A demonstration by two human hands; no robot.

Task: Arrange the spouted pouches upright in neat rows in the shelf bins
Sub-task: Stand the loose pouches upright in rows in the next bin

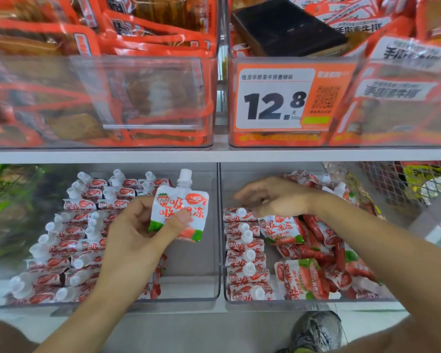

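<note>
My left hand point(138, 230) holds one white strawberry spouted pouch point(189, 200) upright, cap up, over the bare right side of the left clear bin point(192, 289). Rows of upright pouches point(69, 240) fill that bin's left and middle. My right hand point(273, 197) reaches into the right clear bin point(311, 303), fingers curled down over a pouch point(281, 228) lying at the top of a loose pile; whether it grips it is hidden. A neat column of upright pouches point(245, 256) runs along that bin's left wall, and loose pouches point(323, 266) lie jumbled on the right.
The shelf above carries two clear bins of orange snack packs point(138, 72), with a 12.8 price tag point(285, 98) and a black box point(285, 29) on top. A wire basket point(397, 184) stands at the right. My shoe point(316, 329) shows on the floor below.
</note>
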